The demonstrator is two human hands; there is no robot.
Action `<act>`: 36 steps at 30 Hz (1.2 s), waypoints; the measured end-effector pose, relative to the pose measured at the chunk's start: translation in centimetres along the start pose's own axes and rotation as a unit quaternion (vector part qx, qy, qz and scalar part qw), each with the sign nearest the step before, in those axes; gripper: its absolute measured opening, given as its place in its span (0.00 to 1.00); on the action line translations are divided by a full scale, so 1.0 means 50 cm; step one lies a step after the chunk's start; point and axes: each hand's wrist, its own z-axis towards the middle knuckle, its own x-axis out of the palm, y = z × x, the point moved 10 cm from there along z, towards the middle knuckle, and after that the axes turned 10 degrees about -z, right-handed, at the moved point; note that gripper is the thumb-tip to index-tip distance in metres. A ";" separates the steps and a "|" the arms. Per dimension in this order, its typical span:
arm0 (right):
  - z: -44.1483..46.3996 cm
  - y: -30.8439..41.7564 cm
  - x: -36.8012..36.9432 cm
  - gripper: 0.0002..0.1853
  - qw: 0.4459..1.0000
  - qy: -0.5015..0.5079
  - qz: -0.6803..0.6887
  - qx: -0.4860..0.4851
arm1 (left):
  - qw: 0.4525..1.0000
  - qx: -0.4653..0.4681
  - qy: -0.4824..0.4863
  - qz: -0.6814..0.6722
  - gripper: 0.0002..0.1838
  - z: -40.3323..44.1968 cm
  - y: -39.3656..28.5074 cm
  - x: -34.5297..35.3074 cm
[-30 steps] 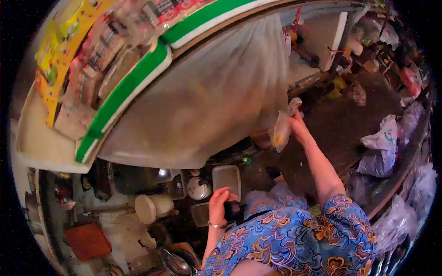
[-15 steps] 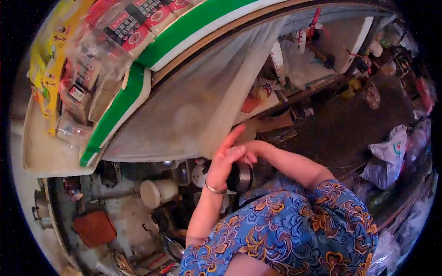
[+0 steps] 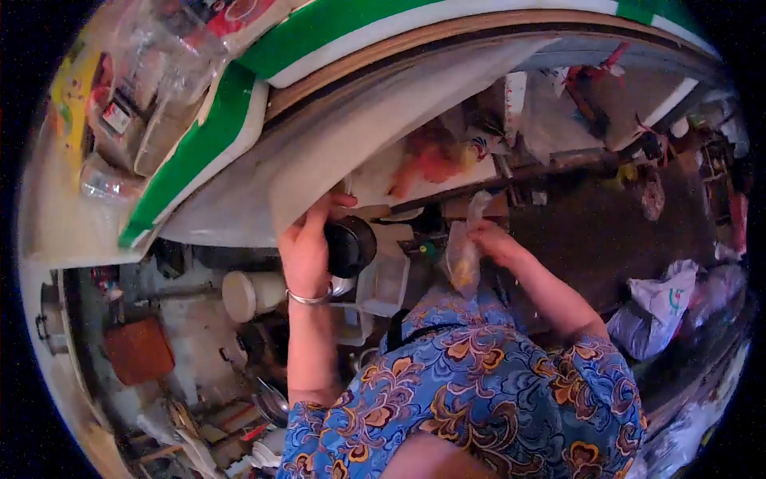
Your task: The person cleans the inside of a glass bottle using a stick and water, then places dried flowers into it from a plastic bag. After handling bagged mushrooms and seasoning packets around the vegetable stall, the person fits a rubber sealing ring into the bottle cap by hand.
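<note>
My left hand [image 3: 307, 254], with a bracelet at the wrist, is at the edge of a translucent sheet [image 3: 311, 172]. Its fingers are bent over the sheet's lower corner, partly hidden. A dark round container [image 3: 351, 247] stands right beside this hand. On the right, my right hand [image 3: 495, 243] is closed on a small clear plastic bag [image 3: 461, 257] that hangs down in front of my body. Something yellowish, too blurred to name, is in the bottom of the bag. Behind the sheet, a blurred reddish thing [image 3: 435, 164] lies on a white board [image 3: 371, 180].
Clear plastic tubs [image 3: 387, 275] stand between my arms. A green-and-white shelf edge [image 3: 191, 160] curves above, with packaged goods [image 3: 120, 120] on it. To the left are a pale cylindrical container [image 3: 241, 295] and a reddish-brown square [image 3: 140, 351]. A white bag [image 3: 654, 307] lies at the right.
My hands, close together before, are now apart. The left has moved left with the sheet's edge, uncovering more of the board. The right has moved right and now holds the plastic bag.
</note>
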 end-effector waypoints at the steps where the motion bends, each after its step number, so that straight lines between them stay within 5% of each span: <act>1: 0.004 -0.005 -0.013 0.18 0.998 -0.018 -0.042 0.035 | 1.000 -0.006 -0.003 0.005 0.11 -0.001 -0.001 -0.006; 5: 0.038 0.074 -0.007 0.18 0.991 -0.016 -0.131 -0.039 | 0.999 0.027 -0.003 0.036 0.11 -0.006 -0.018 -0.029; 7: 0.078 0.079 -0.012 0.16 0.991 -0.026 -0.114 -0.063 | 0.967 0.126 0.004 0.222 0.09 -0.021 -0.064 -0.035; 12: 0.060 0.193 0.084 0.17 0.996 0.054 -0.037 -0.059 | 0.961 0.203 -0.051 0.183 0.07 -0.046 -0.121 -0.068; 14: 0.078 0.215 0.115 0.17 0.992 0.089 -0.014 -0.085 | 0.919 0.273 -0.070 0.274 0.07 -0.059 -0.150 -0.080; 17: 0.103 0.224 0.131 0.17 0.998 0.054 0.014 -0.042 | 0.926 0.237 -0.059 0.287 0.12 -0.052 -0.163 -0.092; 19: 0.164 0.243 0.117 0.13 0.986 0.031 0.014 -0.161 | 0.913 0.236 -0.066 0.326 0.16 -0.049 -0.172 -0.106; 23: 0.278 0.257 0.036 0.08 0.985 -0.018 0.102 -0.141 | 0.928 0.226 -0.031 0.296 0.12 -0.042 -0.210 -0.078; 25: 0.339 0.292 -0.020 0.08 0.952 0.079 0.175 -0.237 | 0.928 0.235 -0.032 0.288 0.11 -0.043 -0.222 -0.069; 28: 0.347 0.318 -0.100 0.08 0.798 0.402 0.243 -0.378 | 0.934 0.240 -0.033 0.264 0.08 -0.039 -0.227 -0.071; 29: 0.352 0.289 -0.136 0.08 0.798 0.404 0.242 -0.375 | 0.938 0.239 -0.027 0.249 0.07 -0.038 -0.228 -0.071; 31: 0.448 0.167 -0.314 0.15 0.893 -0.003 0.383 -0.236 | 0.930 0.247 -0.030 0.269 0.07 -0.039 -0.243 -0.067; 34: 0.148 0.316 -0.161 0.22 0.936 -0.232 0.086 -0.250 | 0.928 0.250 -0.033 0.274 0.06 -0.037 -0.240 -0.066; 36: 0.134 0.280 -0.168 0.21 0.944 -0.232 0.079 -0.219 | 0.933 0.244 -0.037 0.261 0.06 -0.035 -0.234 -0.076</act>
